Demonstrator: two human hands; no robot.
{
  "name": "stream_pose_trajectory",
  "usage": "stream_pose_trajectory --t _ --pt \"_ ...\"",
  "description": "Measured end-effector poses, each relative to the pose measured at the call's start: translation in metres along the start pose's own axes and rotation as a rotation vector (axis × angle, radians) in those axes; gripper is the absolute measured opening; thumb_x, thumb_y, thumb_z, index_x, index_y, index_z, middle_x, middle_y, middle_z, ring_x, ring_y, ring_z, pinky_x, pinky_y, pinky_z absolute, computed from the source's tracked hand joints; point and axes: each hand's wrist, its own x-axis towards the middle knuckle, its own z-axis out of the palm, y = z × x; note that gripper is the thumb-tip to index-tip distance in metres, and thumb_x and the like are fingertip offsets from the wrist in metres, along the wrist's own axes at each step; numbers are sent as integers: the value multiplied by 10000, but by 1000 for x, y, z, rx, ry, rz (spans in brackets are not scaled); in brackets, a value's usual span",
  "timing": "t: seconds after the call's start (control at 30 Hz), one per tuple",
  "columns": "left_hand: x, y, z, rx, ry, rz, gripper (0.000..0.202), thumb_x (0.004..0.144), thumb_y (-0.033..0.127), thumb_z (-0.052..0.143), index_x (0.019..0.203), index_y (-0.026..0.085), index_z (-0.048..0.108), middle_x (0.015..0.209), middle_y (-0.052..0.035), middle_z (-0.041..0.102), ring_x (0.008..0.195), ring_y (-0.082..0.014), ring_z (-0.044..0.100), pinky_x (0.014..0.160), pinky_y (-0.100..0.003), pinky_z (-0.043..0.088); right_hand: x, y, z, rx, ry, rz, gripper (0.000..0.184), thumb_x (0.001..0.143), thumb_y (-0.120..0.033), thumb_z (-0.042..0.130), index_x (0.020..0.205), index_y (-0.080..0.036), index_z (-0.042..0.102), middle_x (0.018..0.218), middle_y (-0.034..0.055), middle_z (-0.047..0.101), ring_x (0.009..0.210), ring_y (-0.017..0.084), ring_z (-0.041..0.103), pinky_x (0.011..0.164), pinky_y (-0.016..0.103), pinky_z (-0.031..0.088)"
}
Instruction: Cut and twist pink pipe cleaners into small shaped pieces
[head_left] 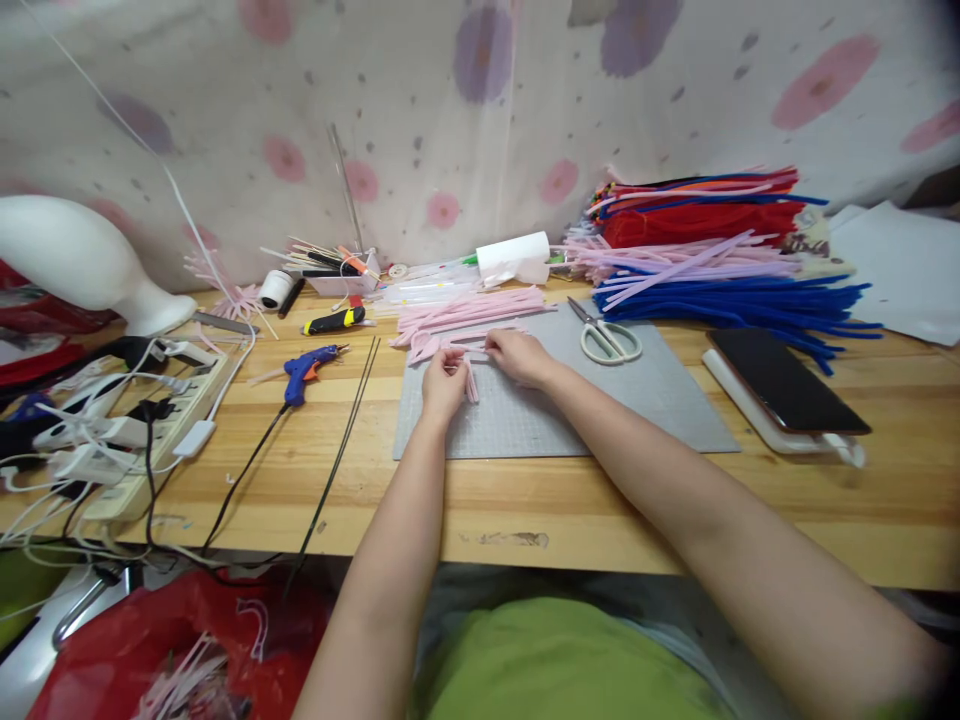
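Over the grey cutting mat, my left hand is closed in a pinch on pink pipe cleaners, whose short ends stick out below the fingers. My right hand, to its right, has its fingertips pressed together on a pale pink strand that runs between the two hands. Just behind both hands lies a pile of pink pipe cleaners, spread along the mat's back edge. Scissors with pale green handles rest on the mat, right of my right hand.
Left of the mat are a blue glue gun, a yellow-black utility knife, two thin dark rods and a cabled power strip. Blue pipe cleaners and a phone lie right. A red bag sits below the table edge.
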Motion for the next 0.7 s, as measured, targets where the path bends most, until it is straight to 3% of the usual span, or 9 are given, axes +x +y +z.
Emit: stream_pose_trajectory --t 0.07,0.17,0.23,0.33,0.4,0.53,0.7 --pt "-3 5 0 54 28 65 219 624 146 607 840 176 585 789 -13 560 597 -81 485 622 -221 416 -4 5 -10 240 -12 91 44 771 -174 495 732 -189 510 747 46 632 664 142 538 623 274 389" --pt "-8 14 3 107 109 188 259 658 213 617 913 194 580 949 -39 550 651 -77 501 635 -221 431 -17 8 -27 696 -160 176 90 768 -248 524 736 -185 467 692 18 618 552 97 517 544 236 411" --pt "-10 19 7 14 26 148 255 696 291 593 929 190 568 928 -39 554 647 -79 513 580 -216 440 -27 7 -35 836 -231 160 158 734 -301 572 734 -178 473 697 16 616 543 84 511 534 226 420" --pt "-13 21 16 -161 -133 26 230 711 368 566 816 164 563 763 -15 558 575 -81 515 493 -210 439 -37 3 -37 893 -301 121 226 697 -356 607 721 -168 484 678 13 602 525 72 493 507 211 403" --pt "-15 20 20 -189 -160 8 224 693 377 579 741 159 551 675 4 544 536 -77 507 467 -201 432 -38 0 -33 894 -317 110 250 682 -379 615 731 -168 492 659 4 590 510 66 477 484 201 383" --pt "-17 16 20 -121 -137 68 184 680 338 590 681 161 539 573 25 520 480 -67 485 425 -175 385 -36 -5 -23 869 -197 124 243 649 -368 629 712 -168 505 630 -19 547 511 61 443 457 188 361" --pt "-16 17 18 -145 -59 50 181 685 328 577 645 163 515 524 46 482 438 -57 454 428 -179 389 -32 -6 -15 973 -39 149 228 626 -345 619 703 -171 493 628 -39 507 551 68 459 493 198 399"
